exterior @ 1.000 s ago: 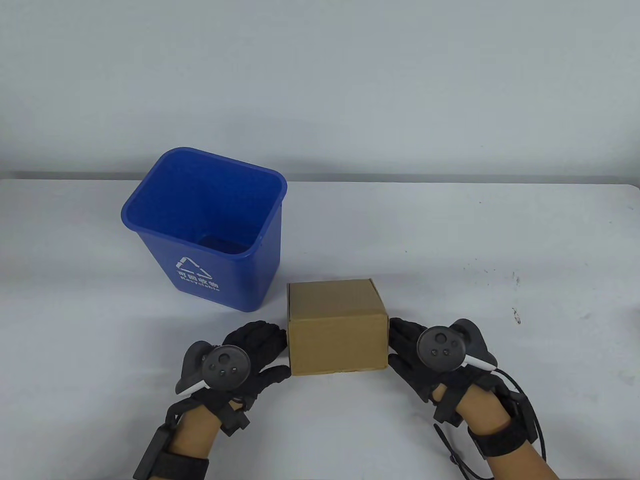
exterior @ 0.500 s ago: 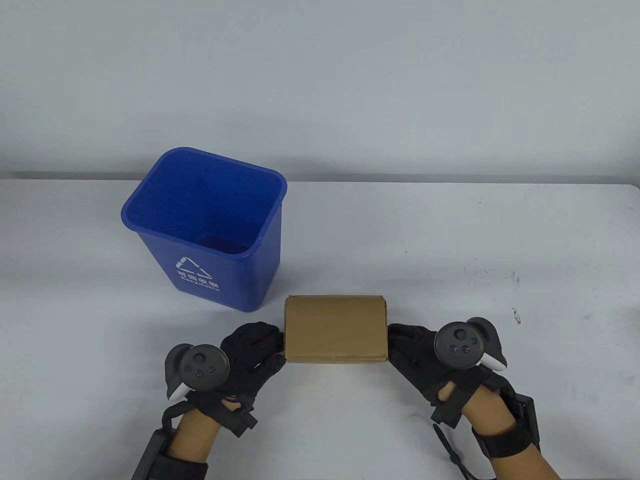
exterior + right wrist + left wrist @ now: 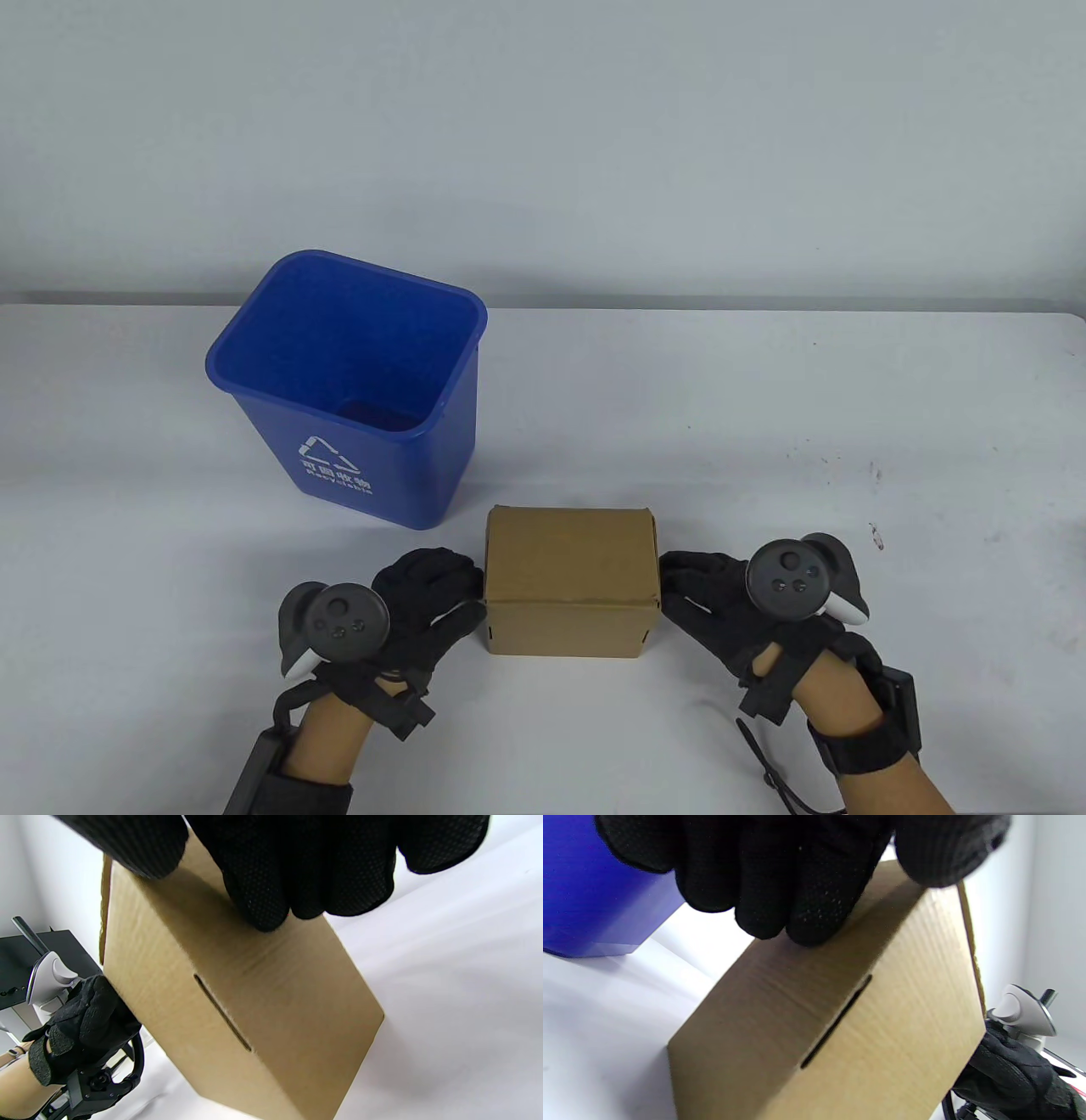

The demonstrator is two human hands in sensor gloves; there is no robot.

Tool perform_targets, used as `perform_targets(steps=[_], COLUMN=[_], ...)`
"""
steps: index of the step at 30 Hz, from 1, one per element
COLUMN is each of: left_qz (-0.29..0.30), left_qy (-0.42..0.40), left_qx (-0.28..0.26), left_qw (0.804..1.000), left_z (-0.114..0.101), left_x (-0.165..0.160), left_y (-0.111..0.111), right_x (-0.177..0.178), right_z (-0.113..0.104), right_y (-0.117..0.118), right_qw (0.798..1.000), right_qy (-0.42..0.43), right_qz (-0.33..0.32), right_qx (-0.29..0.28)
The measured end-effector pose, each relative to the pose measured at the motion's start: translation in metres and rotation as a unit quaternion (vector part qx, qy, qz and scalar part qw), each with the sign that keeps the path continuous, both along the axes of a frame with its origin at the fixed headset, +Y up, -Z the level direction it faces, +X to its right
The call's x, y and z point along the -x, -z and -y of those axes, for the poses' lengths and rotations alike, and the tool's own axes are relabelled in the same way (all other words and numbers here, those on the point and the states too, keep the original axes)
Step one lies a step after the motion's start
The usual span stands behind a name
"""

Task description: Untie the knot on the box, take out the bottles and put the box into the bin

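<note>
While the left hand [image 3: 424, 594] and right hand [image 3: 708, 594] press flat, straight-fingered, against opposite sides of the plain brown cardboard box [image 3: 570, 577] near the worktop's front edge, uneven squeeze could let it slip and tumble

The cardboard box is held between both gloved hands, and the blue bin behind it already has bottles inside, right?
Not quite. The cardboard box is indeed held between the left hand and the right hand, but the table view shows no bottles inside the blue bin: only its bare floor is visible.
</note>
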State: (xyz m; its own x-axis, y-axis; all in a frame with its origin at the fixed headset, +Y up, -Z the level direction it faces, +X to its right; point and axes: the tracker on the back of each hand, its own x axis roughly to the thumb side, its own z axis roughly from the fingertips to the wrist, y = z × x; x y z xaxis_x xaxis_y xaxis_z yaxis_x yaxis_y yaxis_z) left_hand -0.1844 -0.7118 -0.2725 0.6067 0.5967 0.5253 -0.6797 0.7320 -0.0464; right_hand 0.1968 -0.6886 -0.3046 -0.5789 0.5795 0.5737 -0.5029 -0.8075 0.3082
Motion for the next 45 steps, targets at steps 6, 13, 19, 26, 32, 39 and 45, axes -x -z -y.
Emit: perform_targets(steps=[6, 13, 19, 26, 32, 39, 45], left_qz=[-0.008, 0.006, 0.01, 0.006, -0.003, -0.014, -0.024], left_qy=[0.079, 0.147, 0.182, 0.182, 0.208, 0.228, 0.239], left_qx=[0.05, 0.086, 0.098, 0.074, 0.045, 0.026, 0.014], left_qw=[0.996, 0.985, 0.978, 0.981, 0.977, 0.973, 0.971], left_z=[0.012, 0.026, 0.033, 0.025, 0.022, 0.021, 0.021], left_x=[-0.002, -0.02, -0.034, -0.036, -0.044, -0.049, -0.053], left_y=[0.008, 0.013, 0.015, 0.011, 0.006, 0.003, 0.001], right_x=[-0.008, 0.0, -0.001, 0.003, 0.004, 0.003, 0.004], right_z=[-0.003, 0.012, 0.023, 0.023, 0.017, 0.015, 0.015], right_y=[0.002, 0.006, 0.021, 0.031, 0.034, 0.034, 0.033], right_qw=[0.999, 0.995, 0.981, 0.96, 0.965, 0.974, 0.975], right_qy=[0.047, 0.041, 0.113, 0.161, 0.141, 0.14, 0.152], right_qz=[-0.007, -0.049, -0.063, -0.091, -0.082, -0.065, -0.054], right_qx=[0.018, 0.072, 0.146, 0.21, 0.203, 0.165, 0.155])
